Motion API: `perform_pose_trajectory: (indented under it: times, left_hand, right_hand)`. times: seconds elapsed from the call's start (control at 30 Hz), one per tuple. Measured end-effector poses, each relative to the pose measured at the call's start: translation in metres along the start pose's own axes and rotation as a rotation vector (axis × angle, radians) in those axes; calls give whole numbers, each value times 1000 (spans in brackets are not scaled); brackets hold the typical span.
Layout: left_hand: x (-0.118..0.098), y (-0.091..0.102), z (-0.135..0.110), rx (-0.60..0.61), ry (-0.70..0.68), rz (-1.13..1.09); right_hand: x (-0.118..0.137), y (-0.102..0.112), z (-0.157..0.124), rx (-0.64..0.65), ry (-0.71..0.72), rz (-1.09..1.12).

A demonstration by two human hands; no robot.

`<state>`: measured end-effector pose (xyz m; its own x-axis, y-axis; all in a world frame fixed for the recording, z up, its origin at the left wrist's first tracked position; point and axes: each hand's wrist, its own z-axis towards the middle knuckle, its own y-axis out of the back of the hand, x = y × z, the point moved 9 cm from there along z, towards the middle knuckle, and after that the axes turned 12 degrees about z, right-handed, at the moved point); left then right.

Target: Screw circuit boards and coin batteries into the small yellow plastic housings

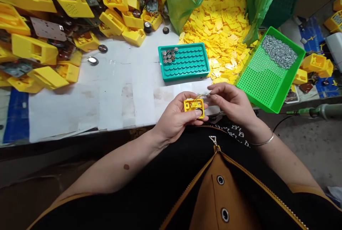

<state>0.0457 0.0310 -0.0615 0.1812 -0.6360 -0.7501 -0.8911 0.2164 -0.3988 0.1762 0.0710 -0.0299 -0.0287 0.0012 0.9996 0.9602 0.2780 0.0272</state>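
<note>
My left hand (175, 118) is closed around a small yellow plastic part (193, 107) with a round metal piece set in it, held just above the table's near edge. My right hand (232, 102) pinches a thin wire that runs from the top of that part, fingers pressed together at its left tip. Just beyond the hands sits a teal tray (187, 75) of round pockets, with several small metal cylinders in its back left corner.
A green perforated tray (263, 80) with a heap of small metal screws (279, 50) leans at the right. A pile of yellow chips (219, 20) spills from a green bag (181, 2). Yellow housings (32, 48) crowd the left. A screwdriver (317, 110) lies far right.
</note>
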Motion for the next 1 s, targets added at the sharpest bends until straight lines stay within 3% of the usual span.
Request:
perform_pose_trajectory:
  times: [0.07,0.2,0.4,0.7,0.87,1.0]
  left_hand:
    - [2,-1,1,19,37,19]
    - [2,-8,1,114,88,-14]
    - [-5,-11,-2,186,40,-111]
    - [-7,0,0,42,-41,-3]
    - [-5,1,3,-14,-70,56]
    - [-7,3,5,-73,-109,106]
  right_hand:
    - [3,0,4,13,36,-38]
    - [-8,-12,12,182,-27,92]
    - [-11,2,18,43,47,41]
    - [12,3,4,-59,62,93]
    - [8,5,2,-167,-55,231]
    - [1,-3,-2,-81,-148,399]
